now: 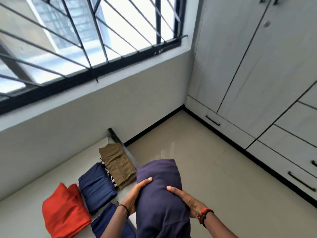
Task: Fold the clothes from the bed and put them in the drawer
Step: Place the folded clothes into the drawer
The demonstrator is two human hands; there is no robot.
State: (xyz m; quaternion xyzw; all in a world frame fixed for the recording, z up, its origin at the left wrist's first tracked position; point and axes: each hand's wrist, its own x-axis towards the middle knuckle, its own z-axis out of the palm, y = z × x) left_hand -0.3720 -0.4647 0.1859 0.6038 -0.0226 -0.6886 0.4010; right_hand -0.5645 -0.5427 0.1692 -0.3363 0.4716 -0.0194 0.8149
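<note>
Head view: the left hand [135,194] and right hand [184,198] hold a folded purple garment [159,194] between them, above the bed's edge and the floor [214,169]. Each hand grips one side. The thumbs lie across the top of the cloth. The left fingers curl around its side, and the right fingers go underneath, where the cloth hides them. A black band [124,207] circles the left wrist and a red-and-black band [204,215] the right.

On the bed [34,177], left of the held garment, four folded pieces lie in a loose row. A red one [65,213] is nearest the left. A navy one [96,186] lies just beside it. A blue one [109,222] sits at the bottom edge, partly behind the left forearm. An olive one [118,164] lies farthest away, by the bed's dark corner post [114,133]. A striped cloth [111,177] peeks out between the olive and navy pieces.

A barred window [85,40] fills the wall above the bed. To the right, across open floor, stands a pale wardrobe [257,66]. Its drawers [283,165] are all closed and have dark bar handles [301,181]. Nothing lies on the floor between the hands and the wardrobe.
</note>
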